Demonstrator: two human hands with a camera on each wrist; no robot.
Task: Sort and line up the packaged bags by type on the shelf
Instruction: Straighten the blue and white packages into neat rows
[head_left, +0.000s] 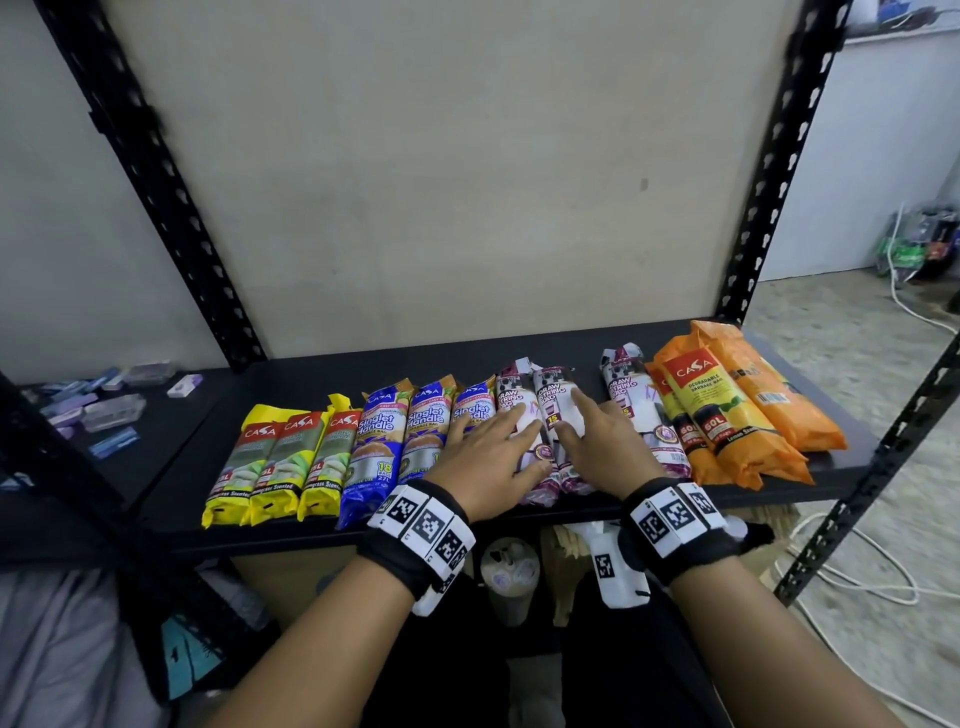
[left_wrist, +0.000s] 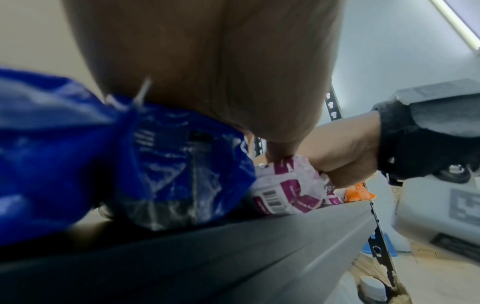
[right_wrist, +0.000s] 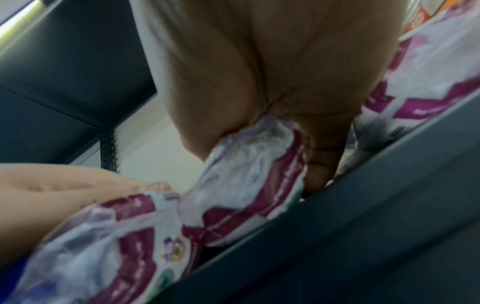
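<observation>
**Both hands flat on the draw-string packs, mid-row**

On the black shelf (head_left: 311, 364) the packs lie side by side in groups. From the left: three yellow packs (head_left: 280, 462) with a red "CASA" logo and "Scented" at the foot; three blue packs (head_left: 415, 431) reading "Singlet Handle", one marked "18" and "27L"; two white-and-maroon packs (head_left: 535, 415) reading "DRAW STRING BAG" and "15"; a gap, then a third draw-string pack (head_left: 641, 410); then orange packs (head_left: 727, 415) reading "CASA", "GARBAGE BAG" and "60L".

The left hand (head_left: 493, 457) and right hand (head_left: 605, 441) lie palm-down, fingers straight and spread, each on one of the two paired draw-string packs, gripping nothing.

The left wrist view alone shows a barcode on a maroon pack's end (left_wrist: 275, 197) and the blue packs' ends overhanging the shelf's front edge (left_wrist: 285, 236). The blurred right wrist view shows that hand's palm (right_wrist: 259, 72) pressed on crumpled white wrapping.
</observation>
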